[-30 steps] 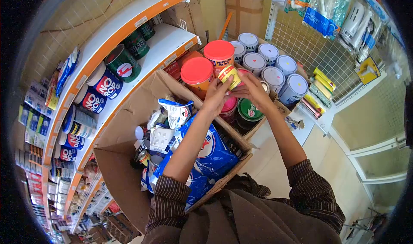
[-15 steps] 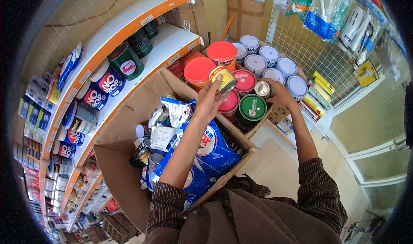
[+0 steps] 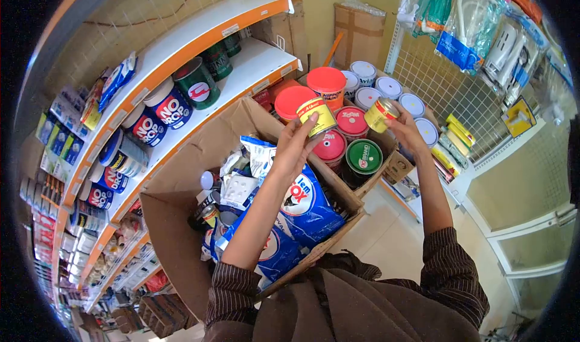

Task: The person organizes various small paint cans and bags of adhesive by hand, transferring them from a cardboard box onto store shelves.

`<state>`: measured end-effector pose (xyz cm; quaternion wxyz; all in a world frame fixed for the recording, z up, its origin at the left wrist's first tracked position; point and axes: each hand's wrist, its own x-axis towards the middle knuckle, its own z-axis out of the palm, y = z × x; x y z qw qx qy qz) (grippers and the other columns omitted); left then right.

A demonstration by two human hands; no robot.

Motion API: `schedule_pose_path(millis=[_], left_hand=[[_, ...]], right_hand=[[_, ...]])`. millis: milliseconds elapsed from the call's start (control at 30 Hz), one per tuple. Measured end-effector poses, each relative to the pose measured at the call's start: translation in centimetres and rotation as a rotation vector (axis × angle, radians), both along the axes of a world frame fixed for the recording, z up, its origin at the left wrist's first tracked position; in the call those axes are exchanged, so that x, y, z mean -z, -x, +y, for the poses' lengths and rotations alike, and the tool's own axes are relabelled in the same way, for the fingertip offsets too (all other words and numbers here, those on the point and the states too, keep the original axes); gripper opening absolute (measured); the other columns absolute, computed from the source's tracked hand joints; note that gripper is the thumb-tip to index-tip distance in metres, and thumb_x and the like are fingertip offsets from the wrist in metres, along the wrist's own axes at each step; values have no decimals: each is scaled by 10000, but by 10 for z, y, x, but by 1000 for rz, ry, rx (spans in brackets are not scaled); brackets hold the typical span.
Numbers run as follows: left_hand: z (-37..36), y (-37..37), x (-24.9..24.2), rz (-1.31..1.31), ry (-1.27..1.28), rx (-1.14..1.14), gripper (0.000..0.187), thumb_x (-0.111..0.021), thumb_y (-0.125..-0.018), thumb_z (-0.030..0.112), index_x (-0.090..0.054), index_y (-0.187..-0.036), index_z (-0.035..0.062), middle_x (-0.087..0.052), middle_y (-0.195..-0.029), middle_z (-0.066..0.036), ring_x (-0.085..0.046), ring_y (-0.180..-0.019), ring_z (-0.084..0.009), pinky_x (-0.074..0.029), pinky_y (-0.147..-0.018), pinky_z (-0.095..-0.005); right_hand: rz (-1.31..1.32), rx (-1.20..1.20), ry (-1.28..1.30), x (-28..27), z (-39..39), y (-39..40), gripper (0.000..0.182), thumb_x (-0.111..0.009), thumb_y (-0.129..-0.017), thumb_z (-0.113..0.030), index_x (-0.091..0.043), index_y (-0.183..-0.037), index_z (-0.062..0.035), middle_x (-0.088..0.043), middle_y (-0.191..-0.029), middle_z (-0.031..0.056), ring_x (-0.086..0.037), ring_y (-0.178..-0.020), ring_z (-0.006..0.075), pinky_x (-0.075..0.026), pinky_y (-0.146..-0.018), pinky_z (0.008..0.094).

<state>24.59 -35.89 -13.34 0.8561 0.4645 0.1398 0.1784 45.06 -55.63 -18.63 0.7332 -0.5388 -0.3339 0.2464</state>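
Note:
My left hand (image 3: 296, 143) is closed around a small yellow tin can (image 3: 316, 116) with a red band, its label facing me. In my right hand (image 3: 408, 131) is a matching yellow can (image 3: 380, 115), tilted, with its metal end toward the upper right. Both cans are held above a group of paint cans. Under and beside them are a can with a green lid (image 3: 364, 156), red-lidded cans (image 3: 351, 120) and an orange-red lidded bucket (image 3: 326, 80). White-lidded cans (image 3: 388, 87) stand behind my right hand.
An open cardboard box (image 3: 175, 221) below my left arm holds blue glue bags (image 3: 308, 203) and mixed packets. Shelves with orange edges (image 3: 199, 25) carry blue-and-white tubs (image 3: 169, 105) and green cans (image 3: 196, 85) on the left. Packaged goods (image 3: 465, 28) hang at upper right.
My right hand has raised its can and turned it so the yellow label shows. The left can is more upright with its label toward me. The view has shifted slightly.

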Motion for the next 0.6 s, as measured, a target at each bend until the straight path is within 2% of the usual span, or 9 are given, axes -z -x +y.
schedule_pose_path(millis=[133,167,267,300,400,433,533,600], left_hand=[[6,22,-15,13,30,0,377,-604,-825,258,-473,-1081,15,-542,-1021,-69,-550,-931,-139,-475,-800,-271],[8,28,-18,-2,-31,-23,432,-575,-836,319,-472,-1112,3,-554,-1029,-86,-547,-916,-153,-466,-800,-253],[17,51,-35,-31,-72,-72,424,-572,-838,316,-482,-1100,-5,-558,-1023,-95,-549,-922,-157,-465,-812,-260],[23,58,-38,-36,-81,-78,425,-559,-845,319,-480,-1101,-11,-554,-1035,-102,-545,-943,-157,-464,-822,-267],[41,82,-51,-96,-75,-139,405,-543,-860,290,-465,-1119,-12,-558,-1021,-88,-548,-929,-131,-445,-797,-253],[50,91,-52,-96,-112,-151,433,-533,-858,318,-462,-1126,-15,-550,-1049,-101,-539,-967,-161,-460,-839,-276],[69,118,-67,-132,-98,-258,465,-537,-851,323,-434,-1151,-17,-536,-1071,-105,-529,-985,-166,-449,-855,-280],[83,136,-78,-164,-118,-306,461,-515,-855,309,-413,-1162,-19,-521,-1078,-115,-517,-995,-175,-431,-873,-288]], right_hand=[[625,-219,-293,-27,42,46,463,-601,-802,-184,-411,-1196,-29,-501,-1149,141,-502,-1063,274,-427,-897,408],[650,-141,-268,-40,55,60,438,-581,-823,-249,-428,-1161,-16,-520,-1111,141,-519,-1024,307,-454,-844,432],[807,-465,-289,-63,84,70,394,-556,-843,-268,-444,-1128,-21,-539,-1071,132,-543,-973,277,-467,-813,418],[715,-485,-264,-72,97,77,356,-528,-861,-261,-450,-1126,-37,-551,-1042,125,-547,-952,249,-460,-815,400],[683,-586,-293,-103,126,99,349,-429,-901,-239,-427,-1166,-10,-515,-1131,154,-515,-1036,243,-405,-913,389],[642,-563,-293,-114,135,110,361,-428,-896,-211,-403,-1183,7,-505,-1146,156,-507,-1047,232,-389,-937,392],[577,-603,-264,-134,169,133,366,-424,-892,-194,-385,-1188,19,-496,-1157,161,-502,-1051,240,-382,-951,405],[552,-647,-255,-145,191,148,369,-465,-866,-126,-373,-1187,32,-498,-1135,154,-493,-1060,252,-380,-962,404]])
